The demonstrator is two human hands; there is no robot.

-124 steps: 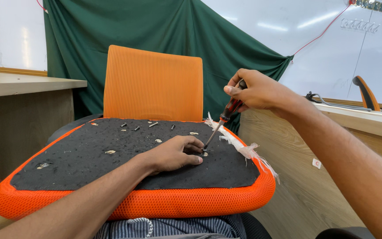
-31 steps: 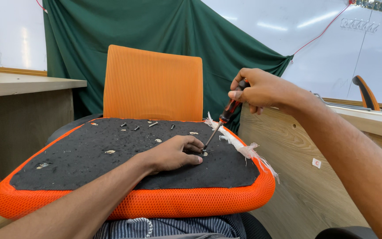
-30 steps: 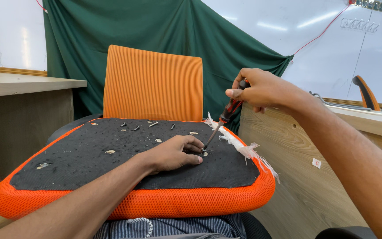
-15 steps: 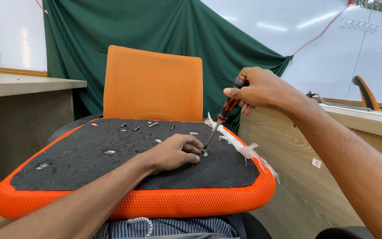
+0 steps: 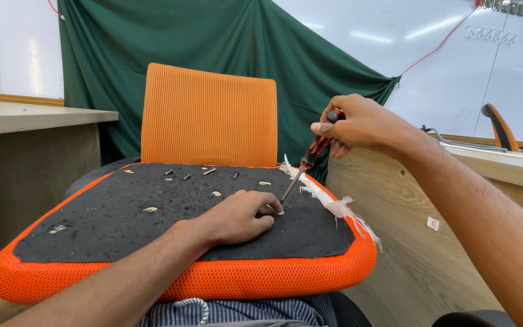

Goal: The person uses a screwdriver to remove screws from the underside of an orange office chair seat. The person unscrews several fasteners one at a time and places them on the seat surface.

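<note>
Screwdriver: is being held by its red-and-black handle, slanted down to the left, with the metal tip being pressed onto the black underside of the seat cushion just beside the left fingertips.
Right hand: is being kept raised above the cushion's right part, with the fingers being wrapped tightly around the top of the screwdriver handle.
Left hand: is being rested palm down on the black fabric, the fingers being curled in around the spot where the tip is being pressed; whether anything is being pinched there cannot be told.
Seat cushion: is being supported upside down on the lap, its orange mesh rim being shown around the black bottom panel.
Loose screws: are being left lying in a scattered row near the far edge of the black panel, well apart from both hands.
Frayed white fabric: is being left hanging along the cushion's right edge, below the right hand.
Chair backrest: is being stood upright behind the cushion, before a green curtain.
</note>
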